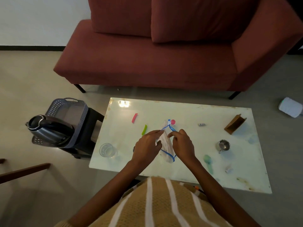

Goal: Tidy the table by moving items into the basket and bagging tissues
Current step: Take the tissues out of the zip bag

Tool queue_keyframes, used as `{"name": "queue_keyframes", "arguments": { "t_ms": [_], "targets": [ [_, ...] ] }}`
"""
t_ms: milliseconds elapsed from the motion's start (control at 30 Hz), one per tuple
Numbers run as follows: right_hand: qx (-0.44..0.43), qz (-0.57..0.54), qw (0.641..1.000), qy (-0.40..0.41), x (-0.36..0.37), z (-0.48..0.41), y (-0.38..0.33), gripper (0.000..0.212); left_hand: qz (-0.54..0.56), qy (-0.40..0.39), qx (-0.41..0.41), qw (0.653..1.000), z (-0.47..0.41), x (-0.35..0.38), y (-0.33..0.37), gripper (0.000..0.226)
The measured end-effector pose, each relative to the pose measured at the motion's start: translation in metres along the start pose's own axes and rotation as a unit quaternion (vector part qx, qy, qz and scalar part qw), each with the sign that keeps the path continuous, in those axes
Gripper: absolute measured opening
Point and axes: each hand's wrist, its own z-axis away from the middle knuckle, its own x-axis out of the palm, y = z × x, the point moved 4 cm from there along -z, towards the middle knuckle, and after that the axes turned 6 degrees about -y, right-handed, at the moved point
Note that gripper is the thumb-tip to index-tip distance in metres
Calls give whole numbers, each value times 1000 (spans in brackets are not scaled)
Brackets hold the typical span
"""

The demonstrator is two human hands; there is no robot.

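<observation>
We observe both hands at the middle of the white table (pixel 188 169), working a clear zip bag (pixel 168 154) with a blue rim that lies flat on the surface. The left hand (pixel 146 148) pinches the left edge of the bag's mouth; the right hand (pixel 182 145) pinches the right edge, so the opening is spread between them. White tissue (pixel 166 143) sits inside the opening, partly covered by the fingers. We note a pink clip (pixel 134 117) and a green clip (pixel 144 129) beyond the left hand, both apart from the bag. A glass (pixel 107 150) stands near the table's left edge; a metal cup (pixel 223 145) stands to the right, with a brown holder (pixel 234 123) farther back. The grey basket (pixel 68 110) rests on a dark stool left of the table, with a kettle (pixel 49 128) lying at its near end.
</observation>
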Motion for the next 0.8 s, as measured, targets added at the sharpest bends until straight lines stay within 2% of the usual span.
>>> {"name": "queue_keyframes", "arguments": {
  "t_ms": [233,500,667,800],
  "targets": [
    [-1,29,999,-18,2,0,6,27,3,3,3,1000,0,3,3,45],
    [30,24,999,-1,1,0,12,29,5,3,-1,1000,-1,6,4,44],
    [32,13,999,-6,1,0,13,39,8,7,-3,1000,0,6,5,44],
    [32,8,999,-5,0,1,15,30,12,7,-3,1000,0,7,5,45]
  ]
}}
